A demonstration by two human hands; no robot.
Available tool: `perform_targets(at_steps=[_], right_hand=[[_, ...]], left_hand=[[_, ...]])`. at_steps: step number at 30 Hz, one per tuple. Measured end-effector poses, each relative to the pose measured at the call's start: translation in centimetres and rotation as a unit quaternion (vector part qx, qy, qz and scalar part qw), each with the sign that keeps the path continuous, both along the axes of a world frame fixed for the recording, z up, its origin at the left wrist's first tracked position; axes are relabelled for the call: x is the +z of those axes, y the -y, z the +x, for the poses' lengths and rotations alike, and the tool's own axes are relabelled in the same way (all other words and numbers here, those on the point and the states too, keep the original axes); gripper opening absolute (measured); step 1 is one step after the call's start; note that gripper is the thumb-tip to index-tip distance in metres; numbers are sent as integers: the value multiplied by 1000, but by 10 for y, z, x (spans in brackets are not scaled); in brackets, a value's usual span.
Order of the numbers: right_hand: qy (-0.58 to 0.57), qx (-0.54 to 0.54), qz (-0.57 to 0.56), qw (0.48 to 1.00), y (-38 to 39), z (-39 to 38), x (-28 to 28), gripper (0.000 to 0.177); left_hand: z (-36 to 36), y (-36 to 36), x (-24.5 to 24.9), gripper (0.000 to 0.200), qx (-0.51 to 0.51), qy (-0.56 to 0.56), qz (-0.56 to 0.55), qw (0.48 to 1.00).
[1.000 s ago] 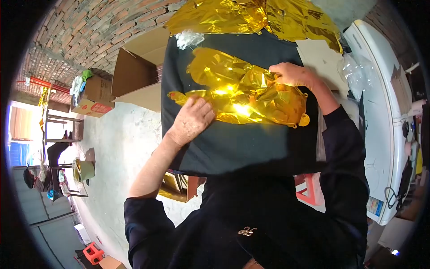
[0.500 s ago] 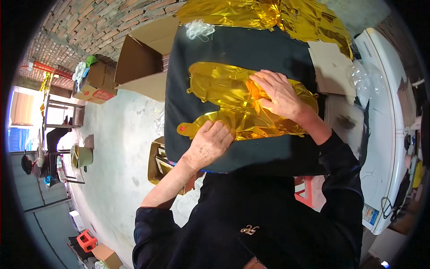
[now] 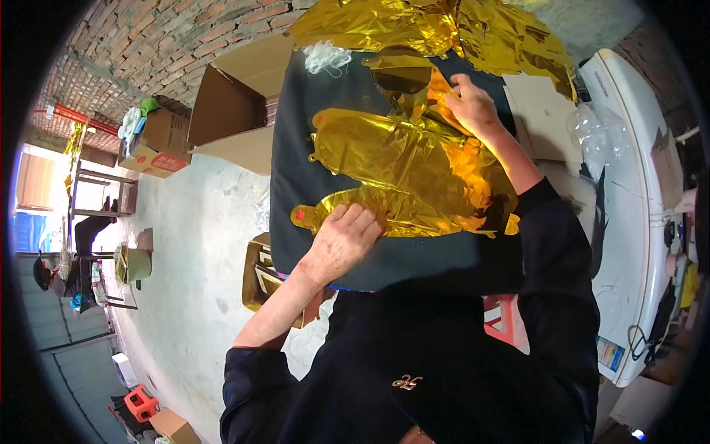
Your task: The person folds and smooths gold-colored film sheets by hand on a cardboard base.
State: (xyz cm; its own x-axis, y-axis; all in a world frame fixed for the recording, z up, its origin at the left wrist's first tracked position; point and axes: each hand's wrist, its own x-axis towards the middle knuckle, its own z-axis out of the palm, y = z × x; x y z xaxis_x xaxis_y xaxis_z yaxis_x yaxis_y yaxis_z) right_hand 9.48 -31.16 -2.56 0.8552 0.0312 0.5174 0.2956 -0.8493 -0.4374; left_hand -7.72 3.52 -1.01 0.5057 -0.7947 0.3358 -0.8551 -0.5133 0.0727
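A flat, uninflated gold foil balloon (image 3: 370,152) lies on the black-covered table (image 3: 414,266), its lobes spread and creased. My left hand (image 3: 344,238) is closed, fingers curled down on the near lobe; the thumb is hidden. Just left of it sticks out a rounded tab with a red mark (image 3: 300,215). At the far side, my right hand (image 3: 475,107) hovers by a raised, folded-out flap of the foil (image 3: 403,78). Its fingers are loosely bent, with thumb and forefinger apart.
More gold foil (image 3: 377,22) covers the table's far end, near a bundle of white string (image 3: 325,58). An open cardboard box (image 3: 229,100) stands left; a white appliance (image 3: 625,222) stands right. Further left, a person in dark clothes (image 3: 74,274) is partly visible.
My right hand has moved away from me, off the middle of the balloon. A far section of foil has been folded out. My left hand has stayed nearly still.
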Motion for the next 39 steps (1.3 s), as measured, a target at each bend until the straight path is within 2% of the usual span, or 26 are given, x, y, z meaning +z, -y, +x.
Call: perform_targets(at_steps=[2,3,6,9,13,16,18,19,22,23,27,34,36,39], right_hand=[[113,-24,-38,993,1,5,2,39],[126,-20,-4,992,-8,-4,13,39],[138,173,26,975,-18,-38,30,35],[74,281,-78,954,-30,-75,31,25],[1,195,-177,965,-31,-77,18,25],[20,202,-145,968,-34,-74,19,28],[-17,217,-130,967,-39,-82,25,28],[-22,229,-120,966,-43,-85,29,28],[-48,263,-132,955,-50,-94,24,30],[-53,276,-135,950,-52,-99,19,31],[-45,302,-133,943,-59,-106,17,34],[-43,325,-106,939,-51,-107,14,27],[-12,283,-91,955,-46,-110,17,31],[30,177,-98,979,-36,-116,24,38]], left_hand=[[1,2,2,17,2,0,-24,1000],[1,1,3,25,0,-11,-17,1000],[3,-2,8,42,-6,-49,-13,999],[7,-1,23,48,-13,-100,-38,994],[10,-1,35,56,-8,-161,-47,986],[18,-4,39,53,0,-185,-47,982],[20,-6,34,49,7,-186,-55,981],[21,-6,39,40,16,-198,-48,979],[30,-9,32,37,56,-117,-73,989],[34,-11,32,43,64,-143,-73,985],[51,-8,26,59,100,-33,-43,994],[80,-1,19,50,68,-26,5,997],[84,-3,13,47,62,-60,33,996],[83,-5,12,45,68,-56,33,996]])
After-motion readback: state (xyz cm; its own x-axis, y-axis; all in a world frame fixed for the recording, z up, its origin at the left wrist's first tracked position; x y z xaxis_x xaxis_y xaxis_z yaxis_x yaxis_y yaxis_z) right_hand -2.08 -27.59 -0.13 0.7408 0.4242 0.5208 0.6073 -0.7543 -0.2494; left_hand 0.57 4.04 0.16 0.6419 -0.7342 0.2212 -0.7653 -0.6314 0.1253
